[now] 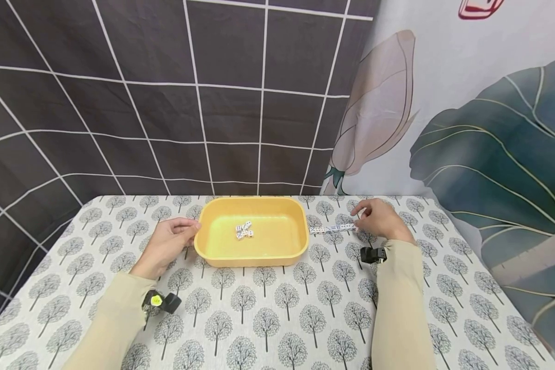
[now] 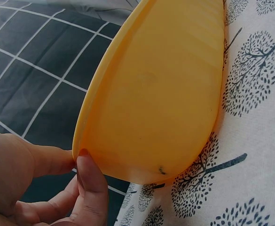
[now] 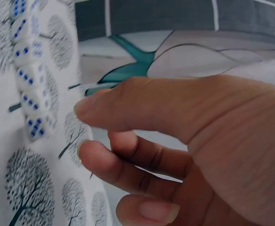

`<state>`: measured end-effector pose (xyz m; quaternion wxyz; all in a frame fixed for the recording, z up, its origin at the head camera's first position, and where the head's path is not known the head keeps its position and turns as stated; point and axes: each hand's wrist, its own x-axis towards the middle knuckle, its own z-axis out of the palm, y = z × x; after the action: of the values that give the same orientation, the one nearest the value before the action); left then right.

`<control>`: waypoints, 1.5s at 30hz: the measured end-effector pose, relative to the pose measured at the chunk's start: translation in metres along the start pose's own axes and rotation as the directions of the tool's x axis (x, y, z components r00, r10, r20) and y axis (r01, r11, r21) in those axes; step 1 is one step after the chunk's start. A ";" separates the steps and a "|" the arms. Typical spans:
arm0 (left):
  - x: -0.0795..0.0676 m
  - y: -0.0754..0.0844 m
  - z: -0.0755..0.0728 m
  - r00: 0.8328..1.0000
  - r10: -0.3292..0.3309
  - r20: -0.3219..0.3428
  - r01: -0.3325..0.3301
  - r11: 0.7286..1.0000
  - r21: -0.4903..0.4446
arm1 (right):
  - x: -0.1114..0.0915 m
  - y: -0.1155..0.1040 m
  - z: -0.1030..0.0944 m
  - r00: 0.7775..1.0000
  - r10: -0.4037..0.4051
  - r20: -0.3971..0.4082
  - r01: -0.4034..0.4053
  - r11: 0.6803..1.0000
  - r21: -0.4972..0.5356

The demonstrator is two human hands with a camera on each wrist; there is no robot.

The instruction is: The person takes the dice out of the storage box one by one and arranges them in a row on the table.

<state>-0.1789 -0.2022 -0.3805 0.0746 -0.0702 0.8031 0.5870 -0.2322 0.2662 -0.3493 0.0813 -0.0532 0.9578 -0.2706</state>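
Dice lie in a row toward the far edge of the table, off the right end of the tub — likely light, hard and smooth, best pinched across opposite faces from the row's outer end. Right hand hovers beside that end, fingers parted, holding nothing; left hand pinches the tub's left rim. More dice lie loose inside.

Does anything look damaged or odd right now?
A small dark mark on the outside of the yellow tray, at its left end, interrupts the plain surface; stain or damage, I can't tell.
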 end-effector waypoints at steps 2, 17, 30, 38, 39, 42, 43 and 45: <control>0.000 0.000 0.000 1.000 -0.001 0.002 0.001 1.000 -0.001 | 0.000 -0.004 -0.001 1.000 -0.022 -0.009 0.022 1.000 0.001; -0.001 0.001 0.000 1.000 0.014 -0.007 -0.014 1.000 0.004 | -0.001 -0.045 -0.001 0.989 -0.144 -0.040 0.145 0.989 0.029; 0.000 -0.001 0.001 1.000 0.005 -0.008 -0.005 1.000 0.014 | 0.010 -0.074 0.017 0.969 -0.233 -0.082 0.239 0.968 0.073; 0.000 -0.001 0.001 1.000 0.001 -0.012 0.000 1.000 0.030 | 0.014 -0.091 0.033 0.958 -0.270 -0.093 0.276 0.959 0.062; 0.000 -0.001 0.001 1.000 0.002 -0.013 -0.001 1.000 0.031 | 0.015 -0.093 0.035 0.955 -0.279 -0.097 0.285 0.957 0.060; 0.000 0.000 0.000 1.000 0.005 -0.013 -0.005 0.999 0.035 | 0.018 -0.098 0.042 0.947 -0.305 -0.099 0.312 0.948 0.059; 0.000 0.000 0.000 1.000 0.005 -0.012 -0.005 0.999 0.035 | 0.019 -0.100 0.045 0.944 -0.315 -0.098 0.322 0.945 0.058; -0.001 0.000 0.000 1.000 0.001 -0.009 -0.001 0.999 0.034 | 0.021 -0.103 0.050 0.943 -0.322 -0.084 0.328 0.942 0.065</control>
<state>-0.1780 -0.2022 -0.3802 0.0718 -0.0712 0.8134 0.5728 -0.2378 0.1501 -0.3397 0.0027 -0.1975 0.9269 -0.3192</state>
